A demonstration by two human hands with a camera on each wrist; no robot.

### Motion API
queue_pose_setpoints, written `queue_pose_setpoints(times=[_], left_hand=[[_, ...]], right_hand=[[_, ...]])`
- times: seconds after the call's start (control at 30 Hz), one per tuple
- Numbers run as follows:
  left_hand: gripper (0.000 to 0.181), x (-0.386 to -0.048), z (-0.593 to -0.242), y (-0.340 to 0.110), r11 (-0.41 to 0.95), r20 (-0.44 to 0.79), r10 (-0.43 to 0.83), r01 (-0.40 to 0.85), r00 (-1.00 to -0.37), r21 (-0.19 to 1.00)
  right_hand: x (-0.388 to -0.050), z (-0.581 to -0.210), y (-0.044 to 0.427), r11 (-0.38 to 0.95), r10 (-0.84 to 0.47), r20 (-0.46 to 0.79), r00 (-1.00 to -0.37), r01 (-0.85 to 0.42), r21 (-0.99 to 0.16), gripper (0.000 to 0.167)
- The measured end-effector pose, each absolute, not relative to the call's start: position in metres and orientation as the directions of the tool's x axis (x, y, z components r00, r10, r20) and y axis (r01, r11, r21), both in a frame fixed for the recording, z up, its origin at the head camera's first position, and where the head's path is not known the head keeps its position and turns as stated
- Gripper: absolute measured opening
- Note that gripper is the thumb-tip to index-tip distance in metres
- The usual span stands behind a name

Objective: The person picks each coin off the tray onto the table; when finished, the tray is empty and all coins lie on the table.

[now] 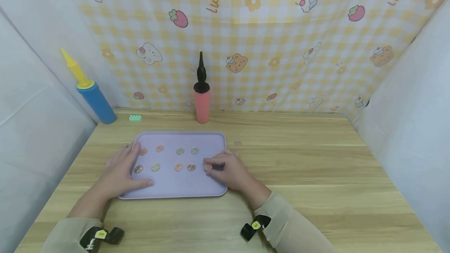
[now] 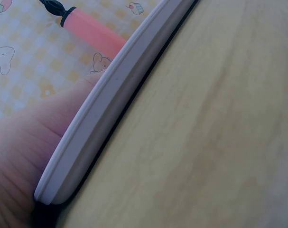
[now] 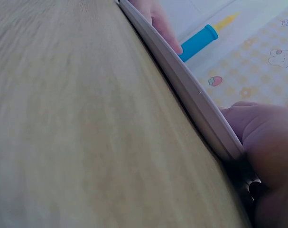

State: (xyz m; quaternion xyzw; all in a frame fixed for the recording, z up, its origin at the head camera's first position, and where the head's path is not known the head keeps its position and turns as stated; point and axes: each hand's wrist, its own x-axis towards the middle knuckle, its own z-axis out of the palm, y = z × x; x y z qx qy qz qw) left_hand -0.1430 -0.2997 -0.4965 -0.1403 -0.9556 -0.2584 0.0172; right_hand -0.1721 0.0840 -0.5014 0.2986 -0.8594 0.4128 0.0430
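A purple tray point(image 1: 161, 186) lies on the table with two rows of coins in it, some copper, some silver or gold. The right hand point(image 1: 228, 169) pinches a coin point(image 1: 208, 166) between thumb and fingers at the tray's right side. Over the tray's left edge rests the left hand point(image 1: 123, 171), fingers straight and thumb spread towards the middle; a copper coin point(image 1: 143, 152) is beside its fingertips. In the left wrist view the tray's outer wall point(image 2: 101, 104) hides the coins. The right wrist view shows the right hand point(image 3: 267, 142) behind the tray's side wall point(image 3: 196, 99).
One silver coin point(image 1: 238, 143) lies on the table right of the tray. Behind the tray stand a pink pump point(image 1: 202, 106) with a black nozzle and, at the left, a blue pump point(image 1: 96, 102) with a yellow nozzle. A small green block point(image 1: 135, 118) lies near the blue pump.
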Motion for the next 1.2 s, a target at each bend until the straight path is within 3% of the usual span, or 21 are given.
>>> queue_pose_setpoints(times=[0.53,0.87,1.2], left_hand=[[0.139,-0.142,-0.498,-0.302,0.825,0.092,0.259,0.270,-0.961,0.496],[0.137,-0.144,-0.497,-0.303,0.820,0.104,0.269,0.284,-0.958,0.497],[0.135,-0.143,-0.496,-0.302,0.816,0.117,0.272,0.294,-0.955,0.498]], right_hand=[[-0.169,-0.504,0.083,0.480,-0.446,0.326,-0.833,-0.530,-0.699,0.032],[-0.169,-0.507,0.088,0.422,-0.364,0.459,-0.810,-0.583,-0.694,0.032],[-0.163,-0.506,0.103,0.452,-0.282,0.452,-0.846,-0.533,-0.716,0.034]])
